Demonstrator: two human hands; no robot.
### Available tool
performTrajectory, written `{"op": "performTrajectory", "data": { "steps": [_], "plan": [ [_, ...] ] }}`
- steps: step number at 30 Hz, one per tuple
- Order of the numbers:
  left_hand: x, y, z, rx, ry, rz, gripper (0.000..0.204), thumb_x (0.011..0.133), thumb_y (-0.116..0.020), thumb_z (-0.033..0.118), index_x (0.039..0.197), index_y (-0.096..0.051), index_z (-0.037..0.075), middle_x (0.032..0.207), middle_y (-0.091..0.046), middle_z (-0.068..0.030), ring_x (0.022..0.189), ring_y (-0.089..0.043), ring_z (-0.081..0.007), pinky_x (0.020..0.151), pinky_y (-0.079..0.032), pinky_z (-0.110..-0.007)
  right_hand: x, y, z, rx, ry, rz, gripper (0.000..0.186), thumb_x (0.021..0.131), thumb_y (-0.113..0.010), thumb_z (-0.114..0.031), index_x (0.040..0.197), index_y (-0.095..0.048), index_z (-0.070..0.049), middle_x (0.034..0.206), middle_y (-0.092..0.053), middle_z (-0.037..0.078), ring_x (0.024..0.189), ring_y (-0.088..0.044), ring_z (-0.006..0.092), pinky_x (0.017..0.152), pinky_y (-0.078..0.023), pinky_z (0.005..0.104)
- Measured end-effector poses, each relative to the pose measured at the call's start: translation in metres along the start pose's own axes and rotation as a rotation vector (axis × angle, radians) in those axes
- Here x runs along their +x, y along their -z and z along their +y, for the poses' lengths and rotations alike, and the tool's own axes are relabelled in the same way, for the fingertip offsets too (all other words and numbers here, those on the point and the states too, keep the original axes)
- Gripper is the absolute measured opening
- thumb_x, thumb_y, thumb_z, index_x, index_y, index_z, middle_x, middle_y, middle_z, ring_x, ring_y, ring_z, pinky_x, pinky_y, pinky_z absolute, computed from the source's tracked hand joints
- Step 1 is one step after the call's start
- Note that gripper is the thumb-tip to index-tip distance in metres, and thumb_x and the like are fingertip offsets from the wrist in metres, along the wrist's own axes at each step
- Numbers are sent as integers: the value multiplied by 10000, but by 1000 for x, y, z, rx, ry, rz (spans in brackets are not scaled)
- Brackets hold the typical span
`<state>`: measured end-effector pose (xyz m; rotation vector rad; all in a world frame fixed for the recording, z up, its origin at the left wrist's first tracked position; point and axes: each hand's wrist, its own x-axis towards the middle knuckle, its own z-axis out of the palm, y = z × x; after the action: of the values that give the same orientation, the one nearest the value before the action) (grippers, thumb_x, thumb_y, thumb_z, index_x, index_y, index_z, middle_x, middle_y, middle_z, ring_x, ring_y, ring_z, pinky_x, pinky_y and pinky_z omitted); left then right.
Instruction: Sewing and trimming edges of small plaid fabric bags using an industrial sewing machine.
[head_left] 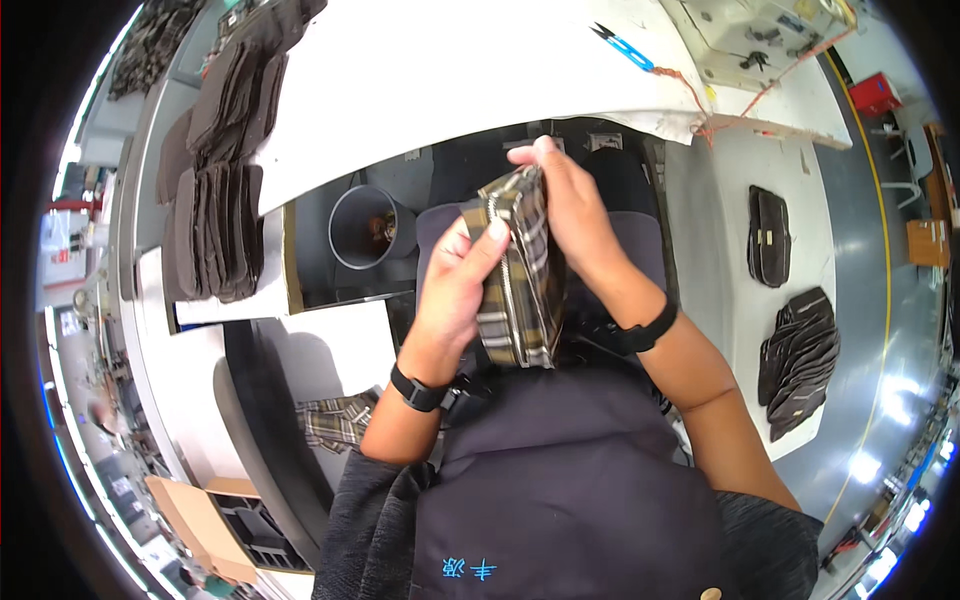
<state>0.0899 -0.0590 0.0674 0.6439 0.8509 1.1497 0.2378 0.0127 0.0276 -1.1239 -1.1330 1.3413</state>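
Note:
A plaid zippered pouch point(527, 290) in brown, olive and white stands on end over my lap, its pale zipper running lengthwise. Around its left side my left hand point(462, 275) is closed, with the thumb pressed near the zipper at the upper part. My right hand point(575, 210) lies along the pouch's right side, fingers reaching up to its far end and bent over the top. The palm side of that hand and part of the pouch behind it are hidden. Both wrists wear black bands.
Blue thread snips point(624, 47) lie on the white table point(430, 60) by a sewing machine point(760, 40). Stacks of dark fabric pieces point(218, 230) stand at the left, dark pouches point(798, 360) at the right. A grey bin point(365, 228) and plaid fabric point(335, 422) sit below the table.

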Motion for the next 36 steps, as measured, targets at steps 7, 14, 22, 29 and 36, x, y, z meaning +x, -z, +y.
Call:
{"op": "performTrajectory", "data": {
  "steps": [7,14,22,29,36],
  "plan": [
    [7,9,-9,-88,150,-74,283,1054,-625,231,1232,-612,12,1058,-711,-64,910,-699,-139,826,-590,-317,22,-8,34,105,-105,62,684,1087,-426,-535,735,-679,-6,680,-638,42,661,-585,120,679,-472,275],
    [34,35,-20,-231,310,-151,331,1037,-645,255,1267,-620,19,967,-691,-44,844,-647,-124,807,-551,-304,38,-2,57,-23,-130,87,722,1057,-465,-588,711,-681,7,644,-628,40,630,-578,125,655,-469,280],
    [30,47,-14,-81,251,37,324,1074,-583,229,1326,-585,25,1077,-700,-55,986,-670,-137,902,-550,-321,53,-14,97,-112,-233,65,690,1052,-511,-565,726,-697,13,665,-644,47,644,-588,130,669,-482,280],
    [38,55,-22,-68,301,-58,256,1081,-571,230,1232,-609,26,1050,-716,-74,950,-705,-155,872,-582,-336,55,-9,112,-186,-318,61,737,1041,-493,-572,683,-651,52,593,-562,121,581,-533,193,638,-472,361],
    [38,64,-19,-63,376,-53,260,1068,-595,219,1234,-612,20,1019,-709,-70,939,-696,-157,879,-575,-332,54,-22,108,-276,-254,14,787,1034,-450,-574,664,-629,97,624,-580,289,649,-618,443,695,-491,488]
  ]
}}
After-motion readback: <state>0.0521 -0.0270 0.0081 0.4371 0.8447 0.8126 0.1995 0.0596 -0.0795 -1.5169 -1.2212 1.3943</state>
